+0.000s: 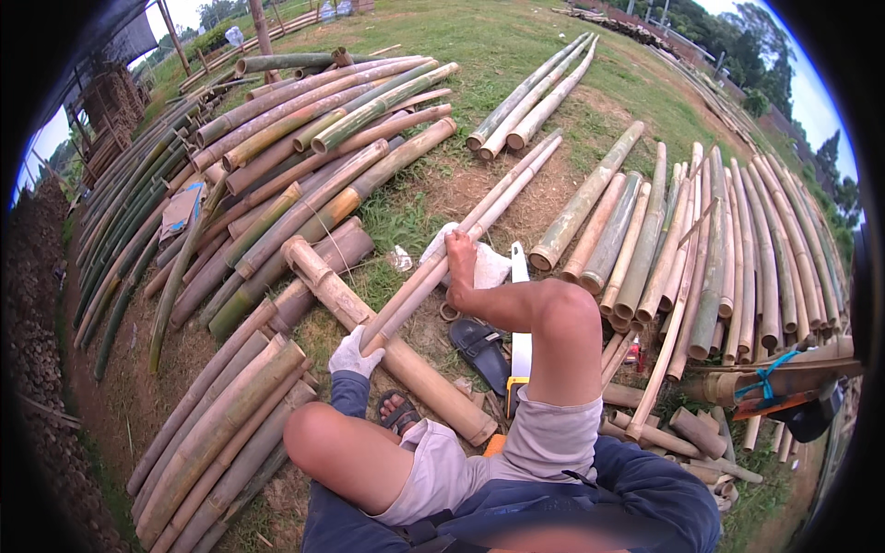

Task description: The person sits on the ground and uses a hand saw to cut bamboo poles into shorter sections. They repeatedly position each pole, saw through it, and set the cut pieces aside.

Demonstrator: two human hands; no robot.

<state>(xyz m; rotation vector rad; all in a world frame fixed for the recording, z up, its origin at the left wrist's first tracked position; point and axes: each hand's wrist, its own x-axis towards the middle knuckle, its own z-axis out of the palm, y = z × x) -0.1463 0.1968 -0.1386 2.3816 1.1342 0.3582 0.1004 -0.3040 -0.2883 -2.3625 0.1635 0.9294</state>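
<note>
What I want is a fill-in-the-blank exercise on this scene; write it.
The left hand, in a ____ glove, grips bamboo.
The person's ____ foot is bare.
The saw has a black-and-____ handle.
Straight ahead, a separate group of poles numbers ____.

Missing words: white; right; yellow; three.

Gap between knees, thick bamboo across
</note>
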